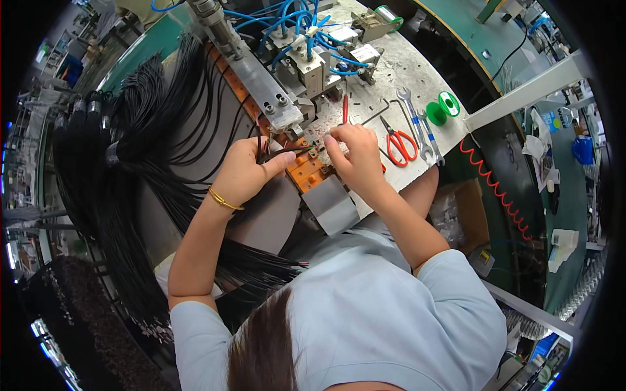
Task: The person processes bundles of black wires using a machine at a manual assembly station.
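Observation:
My left hand (244, 171), with a yellow bangle at its wrist, is closed around thin black cables (287, 152) at the orange fixture rail (305, 174). The cable ends point right, across the rail. My right hand (355, 155) hovers just right of those ends with thumb and forefinger pinched together; anything between them is too small to make out. Above my hands hangs the metal head (277, 107) of a bench machine. A grey plate (331, 203) sits at the rail's near end.
Large bundles of black cable (111, 156) hang at the left. On the light worktop lie red-handled snips (399, 144), wrenches (417, 120), hex keys and a green wire spool (448, 104). Blue air hoses (306, 29) crowd the machine. A cardboard box (466, 212) stands low at the right.

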Available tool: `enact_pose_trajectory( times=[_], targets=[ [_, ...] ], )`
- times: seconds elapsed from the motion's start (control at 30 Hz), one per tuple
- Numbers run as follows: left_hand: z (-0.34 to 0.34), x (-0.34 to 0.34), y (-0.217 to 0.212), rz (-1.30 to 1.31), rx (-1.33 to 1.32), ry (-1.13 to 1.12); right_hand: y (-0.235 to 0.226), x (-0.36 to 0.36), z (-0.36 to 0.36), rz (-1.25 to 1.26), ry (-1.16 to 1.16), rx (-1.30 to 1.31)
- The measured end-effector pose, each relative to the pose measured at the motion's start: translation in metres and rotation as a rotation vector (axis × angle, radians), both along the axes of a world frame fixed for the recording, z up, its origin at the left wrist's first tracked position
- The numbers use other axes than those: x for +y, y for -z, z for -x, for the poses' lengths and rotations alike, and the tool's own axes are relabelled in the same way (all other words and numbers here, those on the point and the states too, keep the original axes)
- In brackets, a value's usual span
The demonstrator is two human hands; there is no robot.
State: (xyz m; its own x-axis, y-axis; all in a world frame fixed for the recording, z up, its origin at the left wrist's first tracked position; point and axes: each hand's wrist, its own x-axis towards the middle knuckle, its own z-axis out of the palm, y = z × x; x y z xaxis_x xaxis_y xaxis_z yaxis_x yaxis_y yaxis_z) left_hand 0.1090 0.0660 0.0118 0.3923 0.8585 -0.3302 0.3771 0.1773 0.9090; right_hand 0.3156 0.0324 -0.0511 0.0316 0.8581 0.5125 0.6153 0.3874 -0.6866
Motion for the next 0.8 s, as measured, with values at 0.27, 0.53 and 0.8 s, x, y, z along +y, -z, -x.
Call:
enact_pose_trajectory(
  times=[0.27, 0.53, 0.8],
  targets=[
    [0.000, 0.001, 0.007, -0.119, -0.040, -0.003, -0.003, -0.012, -0.001, 0.024, 0.019, -0.132],
    [-0.005, 0.000, -0.001, -0.041, -0.062, -0.044, -0.003, -0.011, -0.001, -0.011, -0.009, -0.112],
    [-0.001, 0.000, -0.003, 0.074, -0.059, -0.028, -0.004, -0.007, -0.003, 0.049, -0.095, -0.066]
  ],
)
